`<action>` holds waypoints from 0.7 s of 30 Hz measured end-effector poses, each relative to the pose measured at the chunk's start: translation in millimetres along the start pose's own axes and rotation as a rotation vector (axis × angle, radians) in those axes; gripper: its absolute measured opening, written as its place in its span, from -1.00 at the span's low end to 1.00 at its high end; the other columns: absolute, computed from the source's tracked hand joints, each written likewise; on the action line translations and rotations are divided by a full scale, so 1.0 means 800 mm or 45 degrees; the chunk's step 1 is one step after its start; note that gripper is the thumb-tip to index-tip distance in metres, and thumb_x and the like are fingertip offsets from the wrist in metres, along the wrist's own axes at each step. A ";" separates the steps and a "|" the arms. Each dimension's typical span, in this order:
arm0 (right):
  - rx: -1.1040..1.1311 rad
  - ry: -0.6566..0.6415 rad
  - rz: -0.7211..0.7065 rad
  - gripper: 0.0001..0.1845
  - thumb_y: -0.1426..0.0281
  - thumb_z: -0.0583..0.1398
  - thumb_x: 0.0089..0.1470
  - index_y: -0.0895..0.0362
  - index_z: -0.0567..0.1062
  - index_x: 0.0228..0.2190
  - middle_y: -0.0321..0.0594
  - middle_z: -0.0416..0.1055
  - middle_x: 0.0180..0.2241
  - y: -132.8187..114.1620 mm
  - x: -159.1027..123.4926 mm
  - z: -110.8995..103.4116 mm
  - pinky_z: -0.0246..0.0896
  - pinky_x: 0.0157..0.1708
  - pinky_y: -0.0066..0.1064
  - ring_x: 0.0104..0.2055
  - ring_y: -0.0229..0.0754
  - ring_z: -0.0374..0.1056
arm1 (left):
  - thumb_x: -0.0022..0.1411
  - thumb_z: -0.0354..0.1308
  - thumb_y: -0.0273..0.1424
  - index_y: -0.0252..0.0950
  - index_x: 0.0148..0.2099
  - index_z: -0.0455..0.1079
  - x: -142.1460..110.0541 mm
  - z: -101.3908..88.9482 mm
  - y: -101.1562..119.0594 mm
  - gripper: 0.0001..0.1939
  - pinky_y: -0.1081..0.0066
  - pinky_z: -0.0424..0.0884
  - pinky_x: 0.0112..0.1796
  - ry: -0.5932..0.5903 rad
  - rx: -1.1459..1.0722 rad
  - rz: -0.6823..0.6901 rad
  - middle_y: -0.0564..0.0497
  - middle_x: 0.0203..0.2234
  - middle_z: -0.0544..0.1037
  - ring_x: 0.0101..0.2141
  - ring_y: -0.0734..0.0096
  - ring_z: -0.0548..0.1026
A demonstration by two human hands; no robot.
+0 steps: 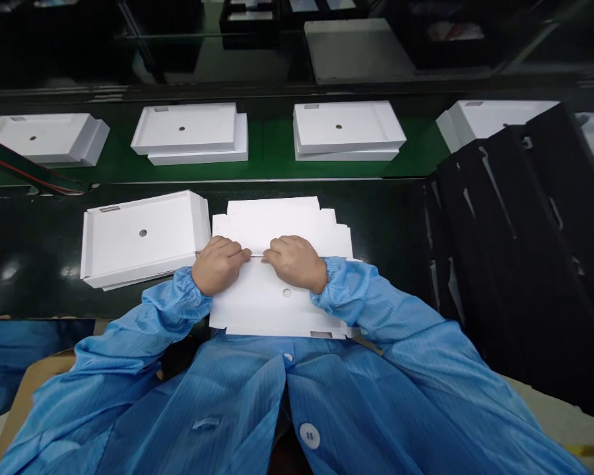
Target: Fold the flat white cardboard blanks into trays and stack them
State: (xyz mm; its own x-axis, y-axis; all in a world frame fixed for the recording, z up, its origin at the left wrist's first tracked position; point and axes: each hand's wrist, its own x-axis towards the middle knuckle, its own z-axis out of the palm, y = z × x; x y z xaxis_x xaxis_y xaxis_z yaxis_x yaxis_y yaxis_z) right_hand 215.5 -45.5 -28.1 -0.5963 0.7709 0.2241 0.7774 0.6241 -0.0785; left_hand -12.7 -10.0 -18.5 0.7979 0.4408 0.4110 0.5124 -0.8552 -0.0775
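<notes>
A white cardboard box blank [255, 307] lies unfolded in front of me, its near edge against my blue coat. It has notched edges, a small round hole and a crease across its middle. My left hand [220, 265] is closed at the left part of that crease, thumb and fingers pinching the card. Close beside it, my right hand [297, 262] is closed on the same crease, its thumb pointing towards the left one. The curled fingers partly hide the fold. Left of the blank, a stack of folded white boxes [143, 254] nearly touches my left hand.
Stacked white box trays [183, 128] and more white trays [346, 125] stand on a green strip [272, 148] beyond the dark table [386, 218]. Black cases or folders [505, 251] lean in a row at the right. Part of another person's blue sleeve [24, 363] shows at left.
</notes>
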 end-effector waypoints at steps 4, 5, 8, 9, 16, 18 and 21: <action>0.045 -0.040 -0.013 -0.57 0.23 0.03 0.41 0.16 0.61 -0.29 -0.11 0.47 -0.37 0.014 -0.009 -0.014 -0.01 -0.32 -0.27 -0.30 -0.12 0.29 | 0.34 0.05 -0.55 -0.23 -0.18 0.55 0.001 -0.009 -0.005 -0.76 0.27 0.28 -0.30 -0.066 -0.015 -0.032 0.04 -0.54 0.45 -0.44 0.37 0.40; 0.061 -0.057 0.009 -0.58 0.21 0.05 0.40 0.16 0.61 -0.28 -0.10 0.48 -0.35 0.024 -0.015 -0.020 0.03 -0.30 -0.27 -0.27 -0.11 0.31 | 0.33 0.06 -0.55 -0.24 -0.18 0.55 0.000 -0.013 -0.009 -0.76 0.27 0.29 -0.30 -0.059 -0.031 -0.038 0.04 -0.54 0.45 -0.44 0.37 0.41; 0.172 -0.116 0.163 -0.68 0.22 0.14 0.34 0.15 0.62 -0.22 -0.09 0.52 -0.27 0.061 -0.044 -0.037 0.13 -0.20 -0.28 -0.20 -0.08 0.36 | 0.31 0.08 -0.56 -0.27 -0.18 0.55 -0.011 -0.024 -0.025 -0.78 0.25 0.30 -0.30 -0.007 -0.047 -0.040 0.02 -0.53 0.47 -0.45 0.35 0.43; 0.245 -0.133 0.201 -0.72 0.26 0.17 0.32 0.15 0.63 -0.20 -0.09 0.53 -0.27 0.074 -0.056 -0.039 0.15 -0.17 -0.29 -0.19 -0.08 0.37 | 0.31 0.08 -0.56 -0.28 -0.18 0.55 -0.015 -0.027 -0.030 -0.79 0.25 0.31 -0.30 0.002 -0.038 -0.036 0.02 -0.53 0.48 -0.45 0.35 0.43; 0.438 0.079 0.352 -0.75 0.40 0.16 0.29 0.18 0.66 -0.29 -0.10 0.54 -0.34 0.101 -0.107 -0.012 0.23 -0.13 -0.29 -0.22 -0.08 0.40 | 0.40 0.07 -0.45 -0.26 -0.15 0.57 -0.029 -0.027 -0.038 -0.78 0.25 0.35 -0.26 -0.104 -0.083 -0.099 -0.04 -0.41 0.59 -0.36 0.30 0.52; 0.360 0.103 0.338 -0.71 0.39 0.14 0.30 0.18 0.66 -0.30 -0.09 0.52 -0.38 0.093 -0.106 -0.008 0.21 -0.16 -0.29 -0.26 -0.09 0.38 | 0.41 0.10 -0.37 -0.25 -0.11 0.58 -0.024 -0.024 -0.034 -0.79 0.24 0.35 -0.25 -0.158 -0.107 -0.128 -0.06 -0.35 0.60 -0.31 0.27 0.53; 0.246 0.094 0.284 -0.67 0.39 0.11 0.32 0.19 0.65 -0.32 -0.09 0.49 -0.41 0.083 -0.099 -0.013 0.16 -0.20 -0.29 -0.30 -0.10 0.34 | 0.41 0.11 -0.32 -0.23 -0.05 0.58 -0.015 -0.016 -0.026 -0.76 0.24 0.36 -0.26 -0.210 -0.186 -0.129 -0.06 -0.33 0.60 -0.31 0.28 0.53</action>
State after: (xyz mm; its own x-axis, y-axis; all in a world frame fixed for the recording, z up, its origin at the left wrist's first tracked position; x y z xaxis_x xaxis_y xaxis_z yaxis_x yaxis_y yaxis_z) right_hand 316.1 -66.2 -41.0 -0.3932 0.8848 0.2502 0.8310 0.4584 -0.3152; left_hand -37.0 -1.4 -10.0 0.7917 0.5549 0.2555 0.5508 -0.8293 0.0941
